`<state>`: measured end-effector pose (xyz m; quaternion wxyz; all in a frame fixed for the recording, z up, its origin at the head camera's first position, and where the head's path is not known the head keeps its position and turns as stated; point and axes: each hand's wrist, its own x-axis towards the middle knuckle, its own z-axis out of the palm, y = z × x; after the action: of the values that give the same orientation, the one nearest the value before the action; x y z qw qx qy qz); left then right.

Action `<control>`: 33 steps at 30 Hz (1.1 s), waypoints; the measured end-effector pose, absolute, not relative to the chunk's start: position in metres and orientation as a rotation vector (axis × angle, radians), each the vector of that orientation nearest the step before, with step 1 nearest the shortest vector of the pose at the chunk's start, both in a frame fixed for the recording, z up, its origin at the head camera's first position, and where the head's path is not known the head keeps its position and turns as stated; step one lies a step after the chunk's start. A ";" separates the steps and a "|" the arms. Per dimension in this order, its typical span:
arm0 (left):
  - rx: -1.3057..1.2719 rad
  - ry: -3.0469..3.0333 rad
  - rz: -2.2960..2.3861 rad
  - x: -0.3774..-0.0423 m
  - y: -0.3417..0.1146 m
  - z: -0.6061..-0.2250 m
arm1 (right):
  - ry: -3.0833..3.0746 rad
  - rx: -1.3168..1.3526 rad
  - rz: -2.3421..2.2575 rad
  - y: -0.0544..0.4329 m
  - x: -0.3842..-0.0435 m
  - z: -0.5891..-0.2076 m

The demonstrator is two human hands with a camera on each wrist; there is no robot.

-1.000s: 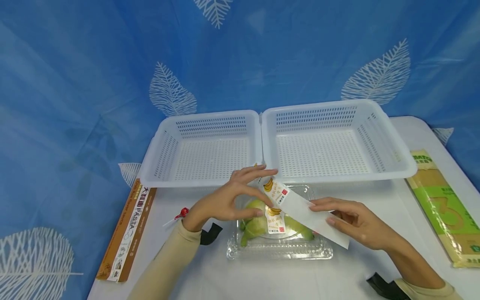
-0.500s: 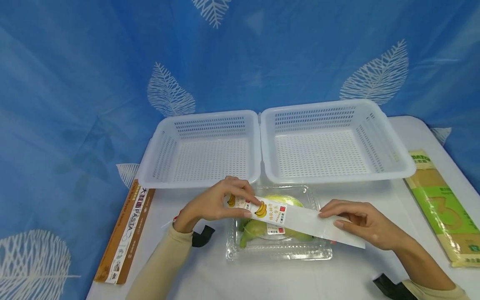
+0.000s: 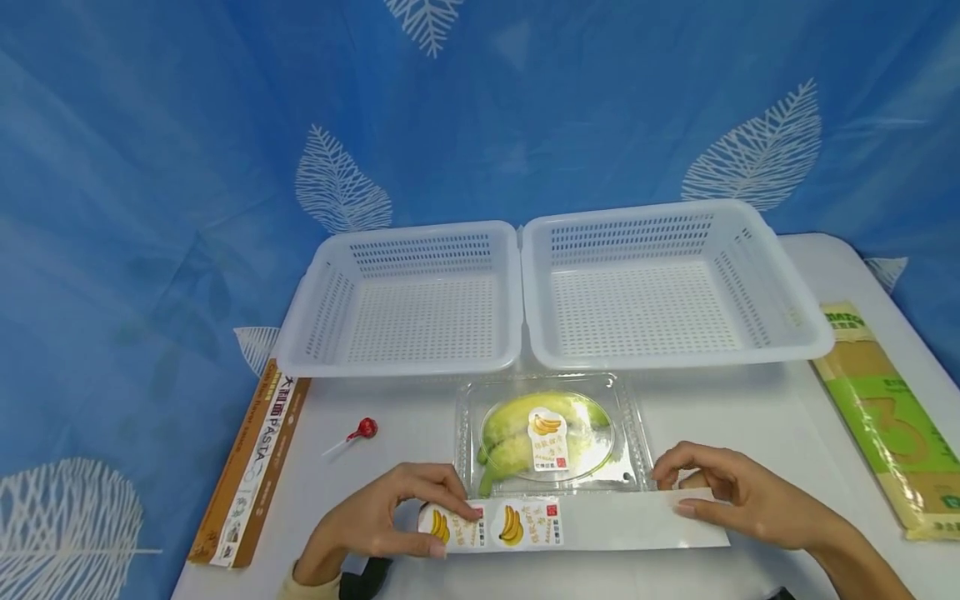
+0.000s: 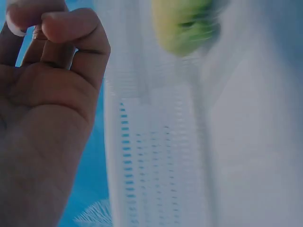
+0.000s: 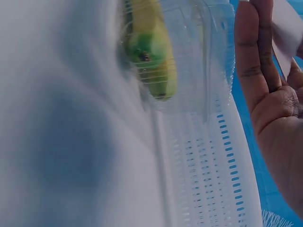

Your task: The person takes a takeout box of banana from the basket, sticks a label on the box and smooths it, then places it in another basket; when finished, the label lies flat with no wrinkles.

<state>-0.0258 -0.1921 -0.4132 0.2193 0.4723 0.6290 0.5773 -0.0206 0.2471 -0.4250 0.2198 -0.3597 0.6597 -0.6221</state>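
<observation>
White backing paper, the sticker strip [image 3: 570,525], lies flat on the table [image 3: 750,417] at its near edge, just in front of the clear clamshell [image 3: 551,433] of green bananas. Your left hand [image 3: 378,525] pinches its left end (by the banana stickers); your right hand [image 3: 731,492] pinches the right end with curled fingers.
</observation>
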 end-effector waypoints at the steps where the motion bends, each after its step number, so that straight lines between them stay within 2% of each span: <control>1: 1.276 1.726 1.612 -0.021 -0.194 -0.416 | 1.844 -0.955 -1.708 0.248 -0.018 -0.426; 6: 1.180 1.635 1.663 -0.006 -0.199 -0.429 | 1.809 -0.827 -1.715 0.251 -0.011 -0.433; 21: 1.000 1.446 1.577 0.008 -0.212 -0.447 | 1.750 -0.881 -1.674 0.246 -0.007 -0.452; 26: 0.920 1.479 1.540 0.008 -0.218 -0.453 | 1.837 -0.873 -1.653 0.246 -0.008 -0.455; 30: 0.907 1.560 1.492 0.006 -0.221 -0.454 | 1.825 -0.962 -1.680 0.246 -0.010 -0.460; 33: 0.914 1.736 1.389 0.008 -0.223 -0.450 | 1.854 -0.901 -1.667 0.246 -0.009 -0.461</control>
<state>0.0076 -0.2230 -0.4497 0.3604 0.3546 0.6736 0.5391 -0.0090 0.2460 -0.4614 0.2429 -0.3299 0.6784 -0.6099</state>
